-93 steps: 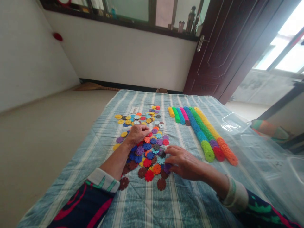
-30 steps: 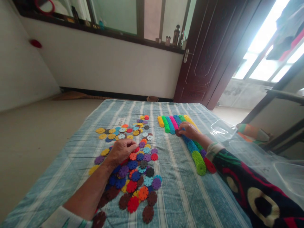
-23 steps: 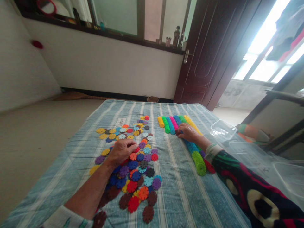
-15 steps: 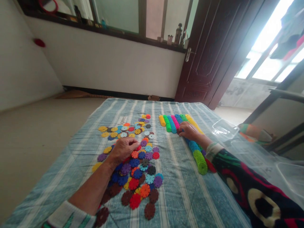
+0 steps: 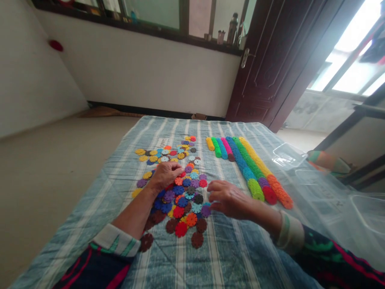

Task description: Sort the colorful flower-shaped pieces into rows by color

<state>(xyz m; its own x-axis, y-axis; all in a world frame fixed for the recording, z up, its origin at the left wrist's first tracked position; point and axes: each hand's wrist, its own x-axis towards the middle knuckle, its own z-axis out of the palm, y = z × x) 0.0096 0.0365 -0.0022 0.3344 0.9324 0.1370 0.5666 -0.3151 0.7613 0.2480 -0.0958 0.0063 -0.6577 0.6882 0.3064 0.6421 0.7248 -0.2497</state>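
A pile of loose flower-shaped plastic discs (image 5: 180, 188) in many colours lies on a blue striped cloth (image 5: 219, 257). My left hand (image 5: 166, 175) rests on the pile with its fingers curled together; what they hold is hidden. My right hand (image 5: 226, 198) hovers at the pile's right edge, fingers spread and slightly bent, holding nothing. To the right, discs are stacked into long rolls (image 5: 249, 168) sorted by colour: yellow, green, blue, pink, orange, red and purple, lying side by side.
Clear plastic containers (image 5: 288, 155) sit at the cloth's right edge. A dark wooden door (image 5: 270, 60) stands beyond, and a white wall with a window ledge holding bottles (image 5: 232, 28). Bare floor (image 5: 45, 168) lies to the left.
My right hand has come back from the far end of the stacked rolls to the right edge of the loose pile. My left hand has stayed on the pile.
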